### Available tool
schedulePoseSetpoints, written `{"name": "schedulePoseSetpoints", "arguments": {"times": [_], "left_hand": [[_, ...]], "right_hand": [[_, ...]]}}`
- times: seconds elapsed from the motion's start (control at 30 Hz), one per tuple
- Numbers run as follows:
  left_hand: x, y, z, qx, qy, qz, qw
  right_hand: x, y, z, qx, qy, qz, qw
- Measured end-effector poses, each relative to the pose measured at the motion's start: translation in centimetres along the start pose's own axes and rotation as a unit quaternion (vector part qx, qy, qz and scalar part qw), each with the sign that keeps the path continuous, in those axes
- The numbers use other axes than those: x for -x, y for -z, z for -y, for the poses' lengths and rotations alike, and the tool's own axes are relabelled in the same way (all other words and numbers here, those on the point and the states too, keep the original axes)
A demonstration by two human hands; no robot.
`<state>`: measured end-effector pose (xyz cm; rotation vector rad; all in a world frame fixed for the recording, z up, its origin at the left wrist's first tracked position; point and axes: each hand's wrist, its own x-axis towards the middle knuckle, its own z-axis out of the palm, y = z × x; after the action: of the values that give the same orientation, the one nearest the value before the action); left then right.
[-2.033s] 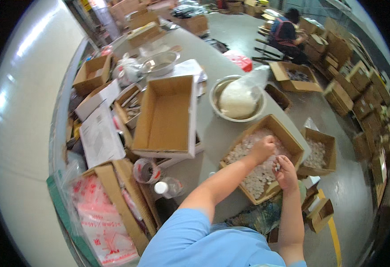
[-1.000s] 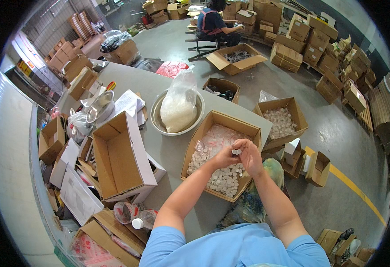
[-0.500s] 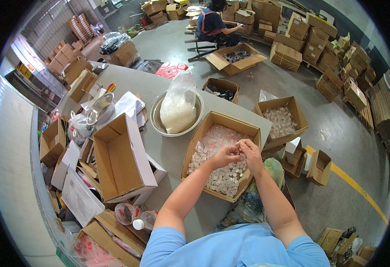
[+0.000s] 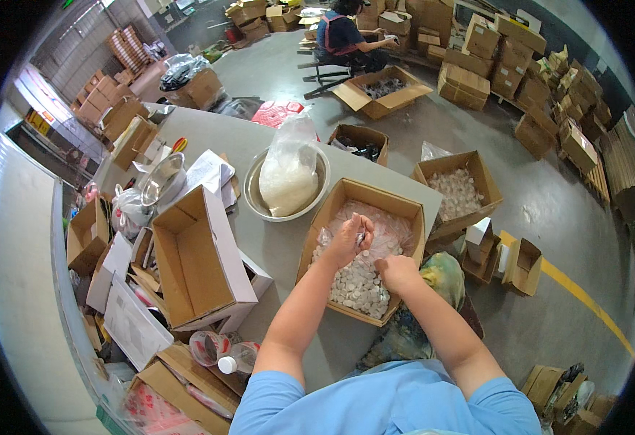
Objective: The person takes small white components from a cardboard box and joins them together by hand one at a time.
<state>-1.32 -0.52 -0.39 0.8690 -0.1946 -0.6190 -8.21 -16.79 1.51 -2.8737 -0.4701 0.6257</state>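
Observation:
A cardboard box [image 4: 417, 217] sits on the table before me, with small white round pieces [image 4: 361, 290] heaped in its near part and clear plastic bags with red marks [image 4: 386, 217] toward its far side. Over the heap, my left hand [image 4: 346, 243] is turned upward with its fingers curled round something small and shiny, too small to name. To the right and slightly nearer, my right hand [image 4: 399, 274] reaches down to the white pieces with its fingers drawn together. Its fingertips are mostly hidden, so what they pinch does not show.
A metal basin [image 4: 323, 190] holding a bag of pale material [image 4: 288, 185] stands beyond the box. To the left are an open carton [image 4: 194, 261] and a plastic bottle [image 4: 241, 357]. Another box of clear pieces [image 4: 457, 192] stands at right. A person [image 4: 346, 40] sits farther off.
My hands, which met over the box's right side, have parted. The left has moved left and turned up; the right has dropped nearer to the white pieces.

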Motion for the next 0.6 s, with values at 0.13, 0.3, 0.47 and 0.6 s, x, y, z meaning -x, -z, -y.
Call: {"name": "schedulePoseSetpoints", "arguments": {"times": [0.13,0.3,0.47,0.6], "left_hand": [[0.1,-0.7,-0.2,0.039,0.027,0.01,0.999],[-0.1,0.0,-0.1,-0.011,0.046,0.023,0.999],[-0.4,0.8,0.4,-0.057,0.032,0.001,0.998],[-0.4,0.2,0.0,-0.077,0.037,-0.01,0.996]], "right_hand": [[0.1,-0.7,-0.5,0.011,0.046,-0.02,0.999],[0.5,1.4,-0.1,-0.054,0.016,-0.004,0.998],[0.5,1.8,0.0,-0.078,0.002,0.001,0.997],[-0.2,0.8,-1.2,-0.207,0.032,-0.042,0.977]]}}
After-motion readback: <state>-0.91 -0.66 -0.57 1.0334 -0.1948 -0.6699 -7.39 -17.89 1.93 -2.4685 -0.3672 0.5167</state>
